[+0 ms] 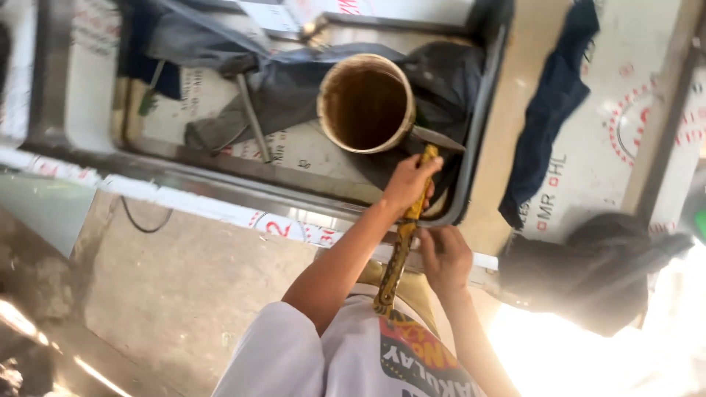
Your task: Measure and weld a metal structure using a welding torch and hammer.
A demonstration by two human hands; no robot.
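Note:
My left hand (408, 182) grips the upper part of a long yellowish wooden handle (397, 257) of a hammer. Its pointed metal head (438, 138) lies against the rim of a round bucket (365, 103) with a brown, stained inside. My right hand (445, 257) is lower down, fingers curled beside the middle of the handle and touching it; whether it grips the handle is unclear. The handle's lower end reaches my white printed shirt (346, 353). The bucket stands inside a metal-framed tray (471, 147).
Dark grey cloth (294, 81) and a thin metal rod (254, 117) lie in the tray beside the bucket. A dark blue cloth (551, 110) hangs over a printed white panel at right. A dark bundle (596, 272) sits lower right. Concrete floor (184, 287) lies at left.

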